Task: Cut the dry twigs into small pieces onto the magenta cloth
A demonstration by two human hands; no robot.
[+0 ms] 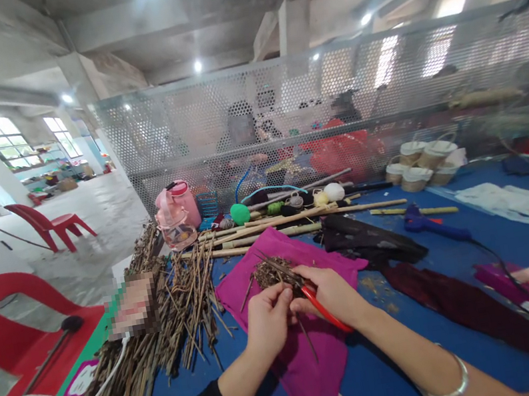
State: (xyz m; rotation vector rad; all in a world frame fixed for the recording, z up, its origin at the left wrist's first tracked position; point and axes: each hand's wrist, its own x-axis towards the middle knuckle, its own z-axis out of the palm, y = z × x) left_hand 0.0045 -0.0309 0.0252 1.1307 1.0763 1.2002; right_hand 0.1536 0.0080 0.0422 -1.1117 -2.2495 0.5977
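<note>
My right hand (335,291) is closed round the red-handled scissors (325,311), whose dark blades point away over a small heap of short cut twigs (268,273). Close beside it, my left hand (268,322) pinches a thin twig (309,340), one end of which hangs down below the fingers. Both hands are above a magenta cloth (320,381) spread on the blue table (375,375). The fingertips partly hide the twig, and I cannot tell whether the blades touch it.
Long twigs (138,381) lie piled on the left. Sticks (269,224), yarn balls (240,213) and a pink bottle (184,204) line the back before a perforated metal screen (211,119). Right are dark cloths (373,240), a blue glue gun (432,227) and small pots (416,178).
</note>
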